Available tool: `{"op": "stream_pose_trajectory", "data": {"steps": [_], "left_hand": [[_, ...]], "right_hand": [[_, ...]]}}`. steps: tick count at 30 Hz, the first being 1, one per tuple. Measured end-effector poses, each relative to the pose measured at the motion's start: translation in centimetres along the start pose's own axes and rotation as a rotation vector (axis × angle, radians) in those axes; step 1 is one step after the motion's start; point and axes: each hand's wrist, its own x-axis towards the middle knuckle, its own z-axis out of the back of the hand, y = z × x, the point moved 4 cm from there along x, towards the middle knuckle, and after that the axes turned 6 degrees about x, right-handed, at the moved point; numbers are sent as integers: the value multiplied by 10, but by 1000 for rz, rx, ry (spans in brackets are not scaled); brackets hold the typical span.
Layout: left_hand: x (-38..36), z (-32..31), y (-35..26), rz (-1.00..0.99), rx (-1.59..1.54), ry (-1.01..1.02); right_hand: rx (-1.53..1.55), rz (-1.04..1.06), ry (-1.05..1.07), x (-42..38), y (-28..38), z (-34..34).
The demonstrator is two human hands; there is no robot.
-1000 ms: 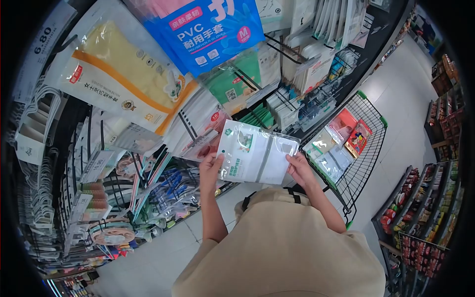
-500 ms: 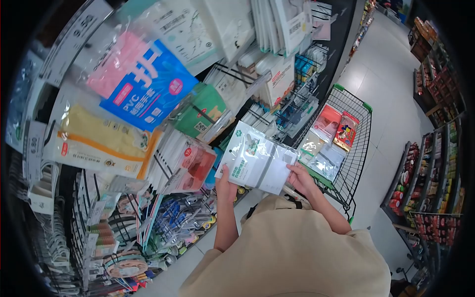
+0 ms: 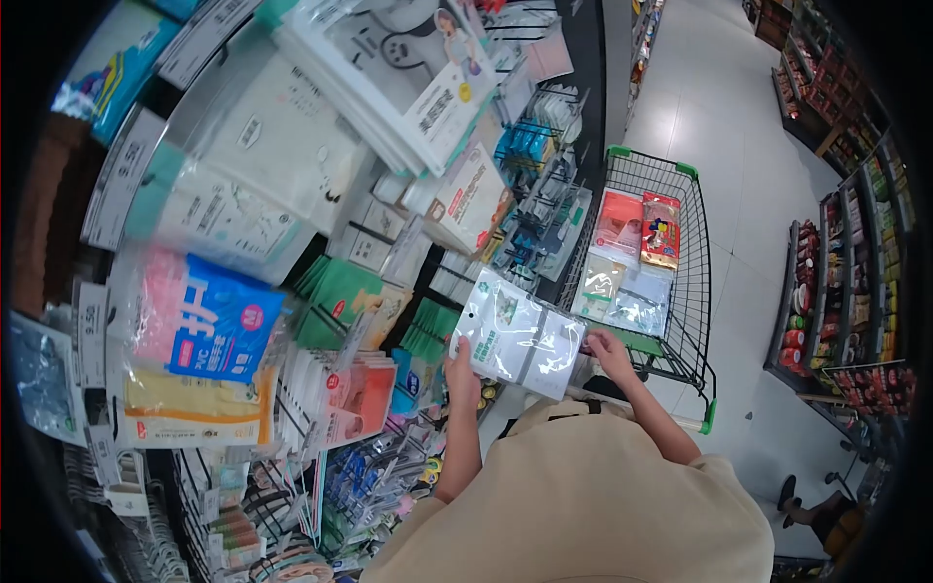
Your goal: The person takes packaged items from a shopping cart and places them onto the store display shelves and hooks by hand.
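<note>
A flat white plastic package [image 3: 515,333] with green lettering and a grey band is held in front of my body, tilted. My left hand [image 3: 463,374] grips its left edge, thumb on the front and fingers hidden behind. At the opposite edge, the curled fingers of my right hand [image 3: 608,354] are pinched at the package's side. Green packets [image 3: 428,328] hang on the rack just behind the package. To the left of my left hand hang red-and-clear packets [image 3: 362,400].
A shopping cart [image 3: 708,282] stands ahead to the right, holding a red snack bag [image 3: 661,230] and several flat packages. Blue-and-pink PVC gloves [image 3: 228,321] hang on the left shelf. Across the aisle are stocked shelves [image 3: 841,282]; a person's leg [image 3: 812,510] shows lower right.
The view has shifted, so the shelf goods and cart appear further left. Both hands stay at the package, which is still held before me. A person's leg has come into view at lower right.
</note>
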Motion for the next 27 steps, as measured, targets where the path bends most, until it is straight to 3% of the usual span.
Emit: {"op": "stream_pose_trajectory", "data": {"steps": [1, 3, 7, 9, 12, 16, 18, 27], "left_hand": [[4, -8, 9, 44, 16, 15], [10, -27, 20, 92, 42, 36], [12, -75, 28, 122, 76, 63], [18, -93, 35, 115, 97, 87], [28, -116, 49, 109, 119, 97], [33, -157, 52, 82, 116, 118], [36, -176, 53, 74, 98, 109], [44, -244, 23, 30, 99, 134]], "right_hand": [[6, 2, -13, 1, 0, 14], [-460, 60, 2, -2, 10, 35], [-651, 95, -11, 1, 32, 60], [-1045, 269, -7, 4, 44, 66], [-1241, 357, -74, 9, 52, 91], [-1235, 322, -128, 30, 54, 133], [-1228, 164, -97, 46, 47, 152], [-1183, 163, -110, 90, 77, 185]]}}
